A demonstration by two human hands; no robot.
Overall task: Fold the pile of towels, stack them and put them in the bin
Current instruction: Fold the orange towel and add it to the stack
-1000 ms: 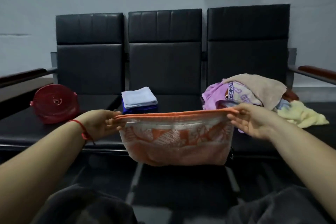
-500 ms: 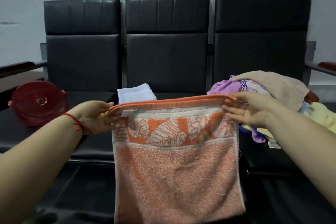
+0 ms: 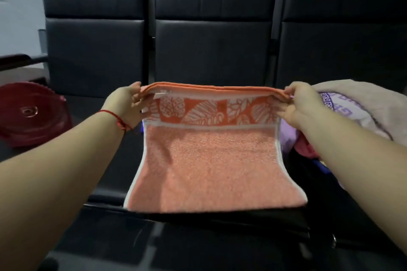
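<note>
An orange towel (image 3: 211, 160) with a white leaf-pattern band is doubled over and held up over the middle seat. My left hand (image 3: 125, 105) pinches its top left corner and my right hand (image 3: 301, 105) pinches its top right corner. Its lower part drapes onto the front of the seat. The pile of unfolded towels (image 3: 352, 112), beige, lilac and pink, lies on the right seat just behind my right hand. A red round bin (image 3: 33, 114) rests on the left seat. The orange towel hides the folded stack seen earlier.
Three black padded seats (image 3: 215, 46) joined in a row stand against a pale wall. A dark armrest (image 3: 15, 60) sticks out at the far left. The dark seat front edge (image 3: 220, 222) runs below the towel.
The view has moved closer and tilted down. Both hands carried the orange towel forward over the middle seat, so its lower part now lies on the seat and it covers the folded white and blue stack.
</note>
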